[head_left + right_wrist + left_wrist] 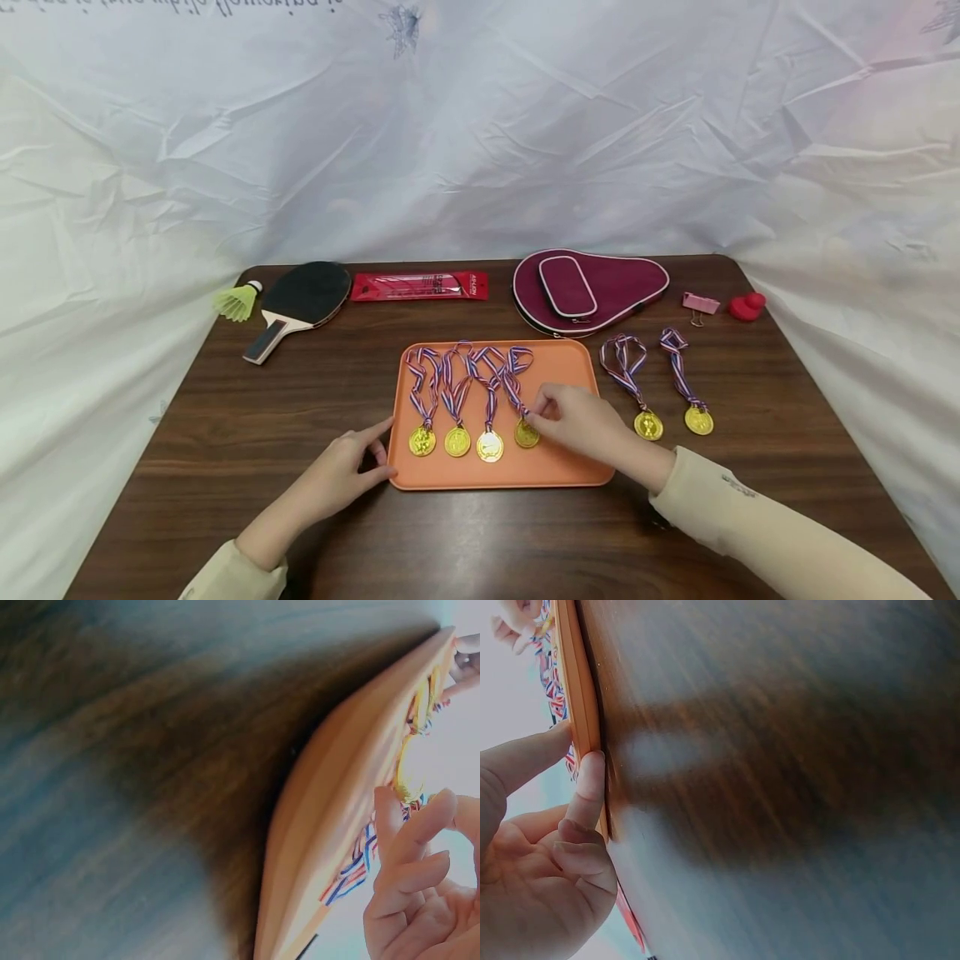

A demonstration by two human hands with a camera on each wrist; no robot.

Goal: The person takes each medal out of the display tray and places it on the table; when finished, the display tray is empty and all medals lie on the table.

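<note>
A: Start at the left. What is that hand doing?

B: The left hand rests its fingertips, fairly straight and a little spread, against the left edge of the orange tray. I'd go light there, just enough to stop it sliding

A: And between the hands?

B: A first medal, second medal and third medal lie in a row on the tray, ribbons away from the person. That row is a good guide for spacing

A: Then the right hand?

B: Thumb and finger come close together at the fourth medal, seemingly pinching it near its ribbon (the exact grip is hard to make out). I'd set the disc level with its neighbours, draw the ribbon straight and avoid tangling it with the next one

A: Beyond that hand?

B: A fifth medal and sixth medal lie on the table to its right, so the sleeve should clear them
</note>
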